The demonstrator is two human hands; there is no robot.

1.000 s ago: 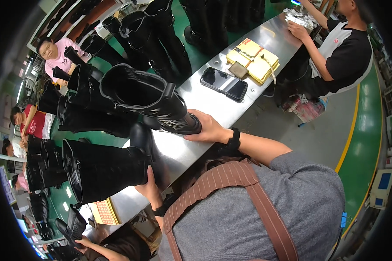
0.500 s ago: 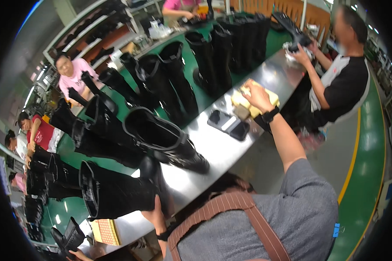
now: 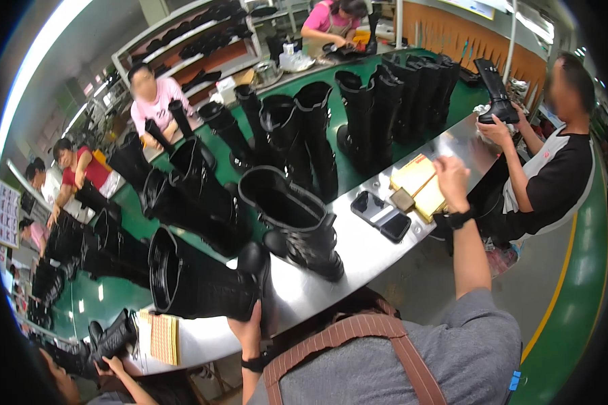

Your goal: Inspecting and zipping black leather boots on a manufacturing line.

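My left hand [image 3: 246,329] grips a tall black boot [image 3: 203,283] by its foot end. The boot lies tipped on its side, its wide shaft opening facing left; my fingers are partly hidden behind it. My right hand [image 3: 454,181] is raised just over the right edge of some yellow sheets [image 3: 419,177], fingers curled together and slightly blurred. Whatever may be between those fingertips is too small to see. A small brown block [image 3: 403,198] rests on the sheets' near edge. Beside it lies a black phone [image 3: 380,216]. Another black boot [image 3: 294,219] stands between my hands.
Many black boots [image 3: 287,135] crowd the green tabletop [image 3: 223,177] beyond the metal strip [image 3: 317,297]. At right a co-worker [image 3: 554,148] holds a boot [image 3: 496,94]. At lower left another person's hands hold a boot [image 3: 115,337] near a yellow pad [image 3: 161,337].
My right hand has lifted off the yellow sheets and shifted toward their right edge. My left hand still holds the boot. The whole view has turned somewhat.
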